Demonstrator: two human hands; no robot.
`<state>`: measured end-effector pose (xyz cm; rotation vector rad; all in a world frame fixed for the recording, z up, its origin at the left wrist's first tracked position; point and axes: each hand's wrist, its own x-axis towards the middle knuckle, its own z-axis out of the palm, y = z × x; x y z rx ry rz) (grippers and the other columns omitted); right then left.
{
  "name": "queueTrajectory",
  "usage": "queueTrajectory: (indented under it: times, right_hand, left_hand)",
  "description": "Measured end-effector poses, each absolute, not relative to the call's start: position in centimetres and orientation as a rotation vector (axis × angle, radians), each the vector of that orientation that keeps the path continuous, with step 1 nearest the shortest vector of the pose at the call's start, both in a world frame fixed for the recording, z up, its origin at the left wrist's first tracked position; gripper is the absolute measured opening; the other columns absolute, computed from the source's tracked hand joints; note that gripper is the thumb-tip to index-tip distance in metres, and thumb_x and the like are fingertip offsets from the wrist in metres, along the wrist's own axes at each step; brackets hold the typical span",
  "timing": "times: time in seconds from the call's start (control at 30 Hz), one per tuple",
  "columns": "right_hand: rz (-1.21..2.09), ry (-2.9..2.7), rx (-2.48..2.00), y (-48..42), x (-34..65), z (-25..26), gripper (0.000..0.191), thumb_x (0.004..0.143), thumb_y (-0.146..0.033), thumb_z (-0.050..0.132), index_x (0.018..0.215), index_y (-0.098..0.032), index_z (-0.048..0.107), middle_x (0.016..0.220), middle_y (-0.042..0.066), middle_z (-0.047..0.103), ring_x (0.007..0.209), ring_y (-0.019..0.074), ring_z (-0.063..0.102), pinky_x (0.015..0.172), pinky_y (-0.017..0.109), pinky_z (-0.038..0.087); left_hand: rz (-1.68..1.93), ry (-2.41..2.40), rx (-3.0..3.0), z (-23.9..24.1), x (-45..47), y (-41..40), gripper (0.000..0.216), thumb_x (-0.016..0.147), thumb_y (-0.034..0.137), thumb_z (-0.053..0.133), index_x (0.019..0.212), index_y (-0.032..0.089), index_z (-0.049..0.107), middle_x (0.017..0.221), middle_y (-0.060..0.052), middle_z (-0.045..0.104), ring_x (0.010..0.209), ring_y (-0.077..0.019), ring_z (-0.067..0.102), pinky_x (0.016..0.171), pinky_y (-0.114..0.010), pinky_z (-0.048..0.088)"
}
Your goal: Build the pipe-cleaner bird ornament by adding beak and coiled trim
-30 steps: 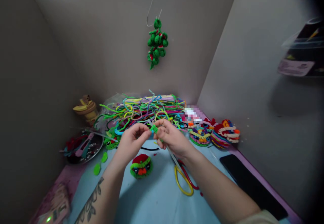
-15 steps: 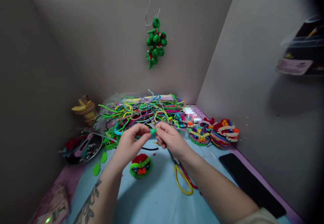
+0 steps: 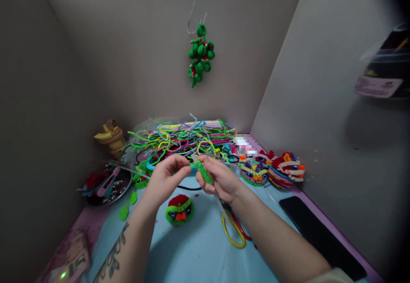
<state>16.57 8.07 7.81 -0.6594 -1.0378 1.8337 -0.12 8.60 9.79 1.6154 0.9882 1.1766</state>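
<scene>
My right hand (image 3: 222, 182) is closed around a bright green, ridged, folded piece of pipe cleaner (image 3: 205, 175). A thin end of it reaches left to my left hand (image 3: 169, 178), whose thumb and forefinger pinch that tip. A pale, narrow strip (image 3: 223, 211) shows below my right hand; I cannot tell whether it is held. On the table beneath sits a small round bird-like head (image 3: 180, 210) in green and red pipe cleaner with an orange beak. Scissors (image 3: 233, 231) with yellow and red handles lie under my right wrist, their blades partly hidden.
A heap of coloured pipe cleaners (image 3: 182, 135) lies at the back. Finished bird-like pieces (image 3: 286, 170) sit at right, beside a black phone-like slab (image 3: 320, 236). At left are a metal dish (image 3: 123, 187), green ovals (image 3: 124, 213) and a pink device (image 3: 75, 257). Green ornaments (image 3: 201, 54) hang from the wall.
The green ridged piece, mostly hidden before, now shows in my right hand, which has turned slightly. The pale strip has come into view below it. The whole view has shifted a little.
</scene>
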Motion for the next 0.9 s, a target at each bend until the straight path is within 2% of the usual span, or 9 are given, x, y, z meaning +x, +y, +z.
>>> queueTrajectory:
  times: [0.13,0.27,0.37,0.53,0.7,0.77,0.9]
  right_hand:
    - [1.736,-1.118,-0.661,8.03,16.48,7.61,0.041,0.072,-0.047,0.07,0.089,-0.023,0.042,0.053,-0.008,0.057,0.03,0.0037,0.035,0.032,0.014,0.019]
    - [1.482,-1.189,-0.75,8.25,16.24,7.2,0.032,0.074,-0.044,0.069,0.081,-0.019,0.05,0.061,-0.005,0.056,0.046,0.0063,0.049,0.042,0.017,0.033]
    - [1.373,-1.214,-0.828,8.26,16.02,7.06,0.029,0.077,-0.043,0.065,0.073,-0.017,0.053,0.059,-0.005,0.051,0.051,0.0066,0.046,0.046,0.018,0.032]
    - [1.682,-0.987,-0.766,7.8,15.72,7.36,0.034,0.072,-0.045,0.067,0.069,-0.019,0.046,0.052,-0.007,0.045,0.039,0.0038,0.032,0.038,0.017,0.017]
    - [2.004,-0.922,-0.654,7.66,15.77,7.43,0.033,0.066,-0.041,0.071,0.066,-0.017,0.047,0.048,-0.008,0.04,0.034,0.0026,0.026,0.034,0.017,0.013]
    - [1.958,-0.977,-0.685,7.71,15.78,7.3,0.033,0.07,-0.044,0.068,0.066,-0.017,0.049,0.049,-0.007,0.041,0.035,0.0033,0.029,0.034,0.018,0.015]
    - [1.535,-1.214,-0.801,7.89,15.96,7.33,0.024,0.078,-0.041,0.061,0.078,-0.017,0.056,0.06,-0.004,0.051,0.047,0.0071,0.043,0.044,0.02,0.032]
  left_hand:
    - [1.154,0.986,1.652,9.81,-0.16,8.48,0.012,0.075,0.025,0.068,0.078,0.016,0.061,0.073,0.0,0.062,0.066,-0.0117,0.057,0.062,-0.022,0.046]
    - [1.117,0.991,1.72,9.78,-0.14,8.21,0.011,0.077,0.026,0.066,0.081,0.017,0.062,0.075,-0.001,0.064,0.069,-0.0127,0.059,0.062,-0.023,0.046]
    - [1.123,1.032,1.776,9.87,-0.05,8.09,0.009,0.077,0.025,0.066,0.08,0.017,0.063,0.075,-0.001,0.064,0.07,-0.0133,0.059,0.063,-0.023,0.046]
    - [1.11,1.019,1.775,10.0,-0.1,8.06,0.009,0.076,0.022,0.066,0.078,0.016,0.06,0.072,0.001,0.062,0.067,-0.0118,0.057,0.063,-0.022,0.046]
    - [1.068,0.96,1.744,9.92,-0.39,8.08,0.011,0.076,0.021,0.066,0.078,0.016,0.056,0.07,0.002,0.058,0.065,-0.0103,0.055,0.061,-0.021,0.045]
    - [1.077,0.965,1.733,9.74,-0.5,8.28,0.012,0.076,0.022,0.066,0.08,0.017,0.057,0.072,0.002,0.058,0.066,-0.0111,0.056,0.061,-0.022,0.046]
    - [1.156,1.061,1.823,9.21,-0.75,8.8,0.012,0.08,0.025,0.063,0.09,0.018,0.061,0.086,-0.002,0.065,0.081,-0.0152,0.06,0.074,-0.027,0.048]
